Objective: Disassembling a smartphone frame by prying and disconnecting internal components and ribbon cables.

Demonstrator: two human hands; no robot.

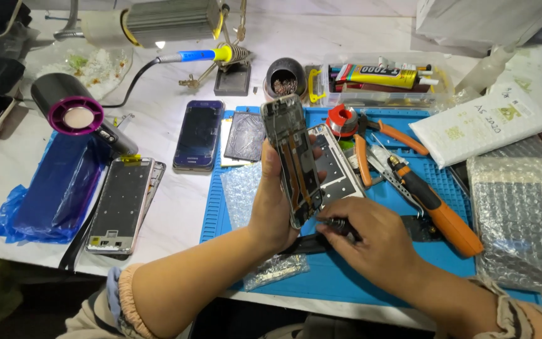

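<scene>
Bench at frame left carries a bare phone frame and a dark phone; at centre, the left hand grasps an opened phone chassis upright, and the right hand pinches a small screwdriver against its lower end, above the blue mat

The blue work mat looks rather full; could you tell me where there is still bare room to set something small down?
The blue mat is bare along its near edge, under the right hand. The white tabletop is bare between the silver phone frame and the mat. The mat's far right is crowded with the orange screwdriver and orange pliers.
</scene>
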